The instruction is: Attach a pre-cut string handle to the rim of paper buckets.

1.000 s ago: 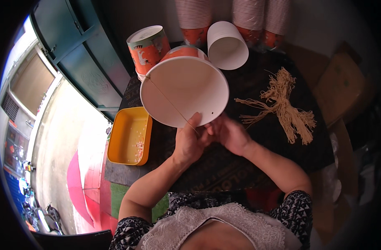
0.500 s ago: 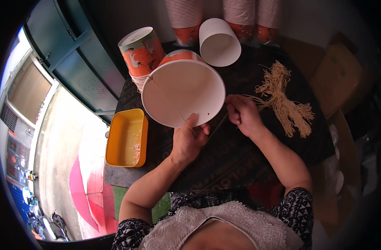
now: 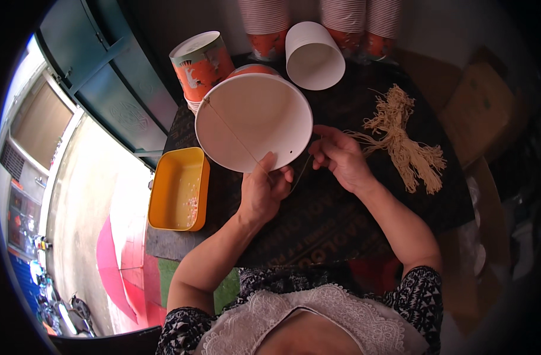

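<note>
A paper bucket [image 3: 255, 112], white inside and orange outside, is tilted with its mouth toward me. My left hand [image 3: 261, 192] grips its near rim, thumb on the inner side and fingers beneath. From a spot at the rim's upper left, a thin beige string [image 3: 230, 130] runs across the mouth to my left thumb. The string's free part curves on toward my right hand [image 3: 345, 163], whose thumb and fingertips are pinched on it. A small dark hole [image 3: 291, 152] shows in the bucket wall near the right hand.
Right of my hands lies a tied bundle of beige strings [image 3: 398, 139]. A yellow plastic tub [image 3: 158, 189] with small bits inside stands at the left. Behind are an upturned orange bucket [image 3: 202, 71], a white bucket [image 3: 315, 56] on its side and tall stacks of buckets [image 3: 264, 23].
The bucket and my left hand have shifted slightly left and up in the picture. My right hand has come a little nearer the rim, and the string between the hands now hangs slacker.
</note>
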The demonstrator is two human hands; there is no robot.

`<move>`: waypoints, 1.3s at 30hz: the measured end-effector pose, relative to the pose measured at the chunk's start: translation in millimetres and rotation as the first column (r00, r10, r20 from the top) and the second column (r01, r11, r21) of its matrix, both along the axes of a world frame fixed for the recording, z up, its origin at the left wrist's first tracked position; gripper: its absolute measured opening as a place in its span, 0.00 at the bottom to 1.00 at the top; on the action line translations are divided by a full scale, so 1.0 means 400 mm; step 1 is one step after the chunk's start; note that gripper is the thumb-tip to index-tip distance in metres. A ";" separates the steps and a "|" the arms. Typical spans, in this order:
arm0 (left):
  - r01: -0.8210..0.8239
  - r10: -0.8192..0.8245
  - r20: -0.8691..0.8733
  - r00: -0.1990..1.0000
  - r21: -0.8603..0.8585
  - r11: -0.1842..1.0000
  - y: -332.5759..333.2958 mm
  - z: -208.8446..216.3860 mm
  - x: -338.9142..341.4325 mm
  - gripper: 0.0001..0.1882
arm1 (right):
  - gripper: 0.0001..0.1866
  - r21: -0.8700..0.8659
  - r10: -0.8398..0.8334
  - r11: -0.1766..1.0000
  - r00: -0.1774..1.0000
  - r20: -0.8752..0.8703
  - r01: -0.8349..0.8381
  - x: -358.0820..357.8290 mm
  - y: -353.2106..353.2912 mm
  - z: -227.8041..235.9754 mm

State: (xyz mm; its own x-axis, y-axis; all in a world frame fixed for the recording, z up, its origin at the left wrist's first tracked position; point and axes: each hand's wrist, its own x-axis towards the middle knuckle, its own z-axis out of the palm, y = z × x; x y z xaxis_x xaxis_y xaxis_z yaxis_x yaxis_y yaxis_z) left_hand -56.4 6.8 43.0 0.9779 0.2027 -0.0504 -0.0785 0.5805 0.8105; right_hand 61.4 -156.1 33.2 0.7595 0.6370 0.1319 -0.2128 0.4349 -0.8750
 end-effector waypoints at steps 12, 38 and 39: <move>0.001 0.000 0.018 1.000 -0.036 0.999 -0.007 0.014 -0.002 0.18 | 0.26 -0.134 0.054 0.991 0.968 0.247 -0.021 -0.058 0.005 0.029; 0.187 -0.180 0.080 0.980 -0.094 0.978 -0.001 0.001 0.003 0.21 | 0.08 -0.251 0.122 0.967 0.953 0.279 -0.050 -0.047 0.016 -0.005; 0.158 -0.154 0.068 0.986 -0.059 0.986 0.001 0.000 0.003 0.26 | 0.08 -0.251 0.123 0.967 0.953 0.278 -0.051 -0.048 0.016 -0.005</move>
State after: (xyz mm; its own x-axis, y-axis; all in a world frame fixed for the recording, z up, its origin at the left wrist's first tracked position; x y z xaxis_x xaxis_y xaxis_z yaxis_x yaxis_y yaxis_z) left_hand -55.1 7.3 42.9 0.9989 0.0459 0.0046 -0.0329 0.6402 0.7675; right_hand 42.3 -149.7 31.2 0.6512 0.7387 0.1737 0.0375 0.1973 -0.9796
